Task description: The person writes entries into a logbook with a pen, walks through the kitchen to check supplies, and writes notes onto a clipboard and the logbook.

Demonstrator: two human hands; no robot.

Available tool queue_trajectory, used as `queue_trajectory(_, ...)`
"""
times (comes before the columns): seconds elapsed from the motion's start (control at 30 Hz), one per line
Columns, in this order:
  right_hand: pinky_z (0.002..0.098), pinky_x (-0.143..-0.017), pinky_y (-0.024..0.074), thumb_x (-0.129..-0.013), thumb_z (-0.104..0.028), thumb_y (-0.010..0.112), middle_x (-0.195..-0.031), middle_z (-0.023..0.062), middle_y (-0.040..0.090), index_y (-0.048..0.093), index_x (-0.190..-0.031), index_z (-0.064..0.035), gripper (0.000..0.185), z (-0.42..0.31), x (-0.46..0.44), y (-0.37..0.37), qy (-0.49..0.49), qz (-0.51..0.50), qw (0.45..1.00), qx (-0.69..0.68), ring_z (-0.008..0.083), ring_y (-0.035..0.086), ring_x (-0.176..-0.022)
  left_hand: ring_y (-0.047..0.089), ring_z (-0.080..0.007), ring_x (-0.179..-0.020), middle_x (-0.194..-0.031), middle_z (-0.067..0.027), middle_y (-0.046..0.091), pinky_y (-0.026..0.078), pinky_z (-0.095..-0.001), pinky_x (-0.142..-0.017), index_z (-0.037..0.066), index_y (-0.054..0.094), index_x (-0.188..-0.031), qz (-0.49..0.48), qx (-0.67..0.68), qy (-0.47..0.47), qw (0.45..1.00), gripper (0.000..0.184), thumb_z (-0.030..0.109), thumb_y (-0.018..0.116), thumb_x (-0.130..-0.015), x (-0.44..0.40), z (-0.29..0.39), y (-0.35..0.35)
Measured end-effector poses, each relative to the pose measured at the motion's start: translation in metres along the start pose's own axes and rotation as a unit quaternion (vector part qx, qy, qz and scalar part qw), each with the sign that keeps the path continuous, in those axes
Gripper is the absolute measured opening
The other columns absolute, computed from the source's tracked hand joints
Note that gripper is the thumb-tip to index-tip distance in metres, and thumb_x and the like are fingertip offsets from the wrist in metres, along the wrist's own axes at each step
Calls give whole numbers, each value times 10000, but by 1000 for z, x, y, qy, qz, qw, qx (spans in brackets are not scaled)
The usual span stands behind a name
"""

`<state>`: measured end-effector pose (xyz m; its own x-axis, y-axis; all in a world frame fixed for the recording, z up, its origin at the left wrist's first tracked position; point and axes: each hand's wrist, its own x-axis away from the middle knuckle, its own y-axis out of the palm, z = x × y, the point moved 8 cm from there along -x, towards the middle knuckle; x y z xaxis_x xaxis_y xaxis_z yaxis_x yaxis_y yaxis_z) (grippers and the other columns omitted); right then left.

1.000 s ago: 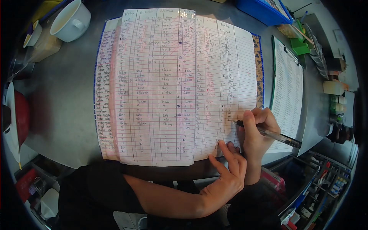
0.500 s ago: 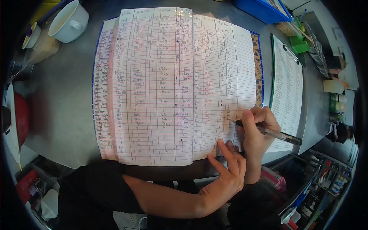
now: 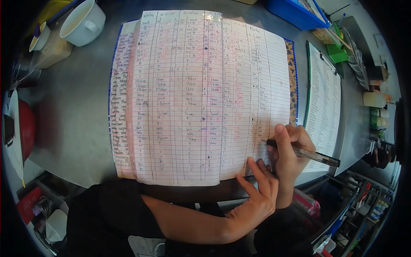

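An open notebook [image 3: 180, 107] full of handwritten columns lies on the metal table, a narrower sheet layered over its left and middle part. My right hand [image 3: 291, 150] is closed around a black pen [image 3: 317, 156], whose tip is at the lower right columns of the page. Below it my left hand [image 3: 257, 192] rests its fingertips on the bottom edge of the page, fingers apart and holding nothing. My left forearm crosses in front of the notebook.
A clipboard [image 3: 321, 107] with a printed list lies right of the notebook. At the upper left are a white cup [image 3: 83, 25] and a plastic container [image 3: 55, 51]. A blue bin [image 3: 295, 15] stands at the upper right, a red object [image 3: 26, 126] at the left.
The pen tip and my right hand have moved slightly down the page. The whole view has shifted a little, so the notebook appears farther right. A person now shows at the far right edge.
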<state>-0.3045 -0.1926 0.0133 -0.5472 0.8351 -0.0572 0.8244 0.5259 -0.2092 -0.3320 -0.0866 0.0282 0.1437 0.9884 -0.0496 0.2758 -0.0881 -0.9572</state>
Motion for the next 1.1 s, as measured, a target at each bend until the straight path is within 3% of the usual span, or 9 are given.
queue_trajectory(0.23,214,-430,234,-840,24,622,-530,-26,458,421,-600,-80,330,4,-2,-3,-29,-6,1000,5,27,346,-470,635,-466,-864,-931,-221,623,568,-450,-527,-62,656,-985,11,12,-40,999,406,234,534,-736,-2,-1,-4)
queue_trajectory(0.43,197,-406,210,-877,-74,612,-536,-15,450,371,-615,-102,357,12,-5,3,62,-80,995,-7,24,331,-446,628,-466,-903,-996,-239,628,565,-470,-547,-76,650,-1010,4,13,-77,997,441,274,504,-785,1,-1,-2)
queue_trajectory(0.63,173,-387,242,-912,-148,595,-538,-14,454,408,-662,-95,316,6,3,0,10,17,999,-39,15,351,-417,625,-469,-920,-988,-239,626,571,-453,-560,-83,646,-1028,15,20,-79,997,447,272,507,-795,1,0,-2)
queue_trajectory(0.73,179,-410,287,-890,-103,612,-576,8,493,462,-711,-68,236,10,6,-2,46,47,995,-72,30,379,-437,625,-446,-904,-975,-229,621,568,-440,-557,-80,648,-1014,13,8,-79,997,427,257,515,-789,2,1,-2)
queue_trajectory(0.8,183,-459,326,-833,-21,654,-656,36,546,502,-760,-39,170,1,6,5,-38,11,998,-49,41,422,-493,627,-419,-880,-965,-219,618,563,-428,-552,-78,650,-997,20,7,-74,997,411,249,519,-786,2,3,-3)
queue_trajectory(0.83,185,-507,349,-769,56,685,-730,62,581,523,-783,-26,182,5,8,0,-24,13,999,-22,52,449,-545,613,-379,-848,-951,-211,611,553,-411,-545,-71,653,-972,17,-2,-80,997,388,239,519,-782,2,4,-3)
queue_trajectory(0.9,184,-521,355,-747,75,697,-765,64,591,520,-783,-29,209,3,3,-1,-57,-3,998,-13,53,464,-569,599,-338,-816,-937,-202,605,542,-393,-538,-65,655,-948,26,-3,-80,996,365,228,519,-778,2,3,-8)
queue_trajectory(0.97,192,-523,368,-751,80,694,-716,63,593,518,-742,-33,210,-1,4,-2,-83,23,996,-11,64,485,-558,560,-285,-777,-921,-189,596,521,-370,-530,-51,658,-916,30,33,-82,996,335,213,523,-761,2,1,-8)
queue_trajectory(1.1,200,-481,359,-805,54,659,-599,55,569,482,-637,-45,263,4,7,-5,-24,10,999,-36,61,479,-493,589,-301,-777,-916,-216,631,554,-354,-564,-69,656,-955,23,18,-59,998,366,201,536,-739,2,5,-10)
